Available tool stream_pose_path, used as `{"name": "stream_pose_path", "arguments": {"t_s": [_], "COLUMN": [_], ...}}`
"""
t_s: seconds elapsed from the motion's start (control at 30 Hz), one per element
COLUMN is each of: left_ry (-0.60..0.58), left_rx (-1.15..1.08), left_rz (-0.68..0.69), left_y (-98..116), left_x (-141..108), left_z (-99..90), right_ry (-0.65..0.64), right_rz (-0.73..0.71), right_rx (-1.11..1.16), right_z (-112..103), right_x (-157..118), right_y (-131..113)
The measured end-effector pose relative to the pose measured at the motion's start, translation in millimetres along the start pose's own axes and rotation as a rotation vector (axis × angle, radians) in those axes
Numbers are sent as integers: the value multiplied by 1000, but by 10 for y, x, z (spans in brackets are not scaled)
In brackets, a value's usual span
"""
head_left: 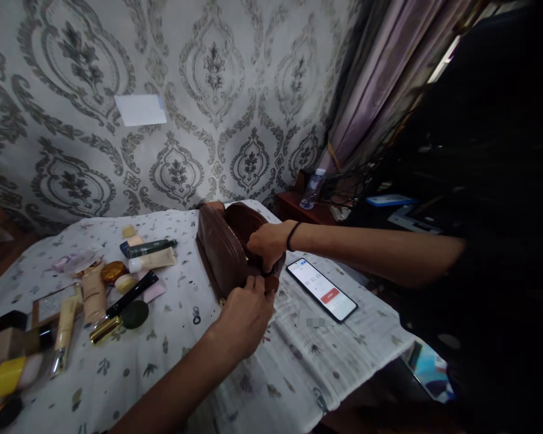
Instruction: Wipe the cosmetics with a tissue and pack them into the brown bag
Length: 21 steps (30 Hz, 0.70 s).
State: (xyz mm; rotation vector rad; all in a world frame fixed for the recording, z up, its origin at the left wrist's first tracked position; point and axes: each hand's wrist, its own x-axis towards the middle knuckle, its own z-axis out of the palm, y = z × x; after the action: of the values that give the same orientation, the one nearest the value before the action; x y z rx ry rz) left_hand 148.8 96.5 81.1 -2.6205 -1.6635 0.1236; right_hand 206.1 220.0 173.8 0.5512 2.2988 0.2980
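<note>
A brown leather-look cosmetic bag stands unzipped on the cloth-covered table. My left hand is closed on the bag's near end, fingers wrapped over its edge. From the right, my right hand, with a dark band at the wrist, dips into the opening. Its fingers are bent downward and the tips are hidden inside, so what they hold cannot be made out. Just right of the bag lies a phone with a lit timer screen.
Left on the white patterned cloth lie several cosmetics, among them a cream tube, a dark green tube, a black tube and a beige tube. A plastic bottle stands behind at right, near the curtain.
</note>
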Motion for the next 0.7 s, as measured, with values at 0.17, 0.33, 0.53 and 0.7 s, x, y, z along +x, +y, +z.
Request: {"name": "stream_pose_path", "arguments": {"t_s": [0.17,0.33,0.53,0.7], "left_ry": [-33,-47,18,61], "left_rx": [33,9,28,46], "left_rz": [-13,-25,-13,-20], "left_y": [-2,-15,-13,1], "left_x": [27,48,34,-4], "left_z": [-57,-62,30,76], "right_ry": [-5,2,29,41], "right_rz": [-22,-25,-15,-7], "right_rx": [-42,-2,-16,7], "right_z": [-18,18,69,82], "right_x": [-29,23,16,3], "right_y": [10,43,22,18]}}
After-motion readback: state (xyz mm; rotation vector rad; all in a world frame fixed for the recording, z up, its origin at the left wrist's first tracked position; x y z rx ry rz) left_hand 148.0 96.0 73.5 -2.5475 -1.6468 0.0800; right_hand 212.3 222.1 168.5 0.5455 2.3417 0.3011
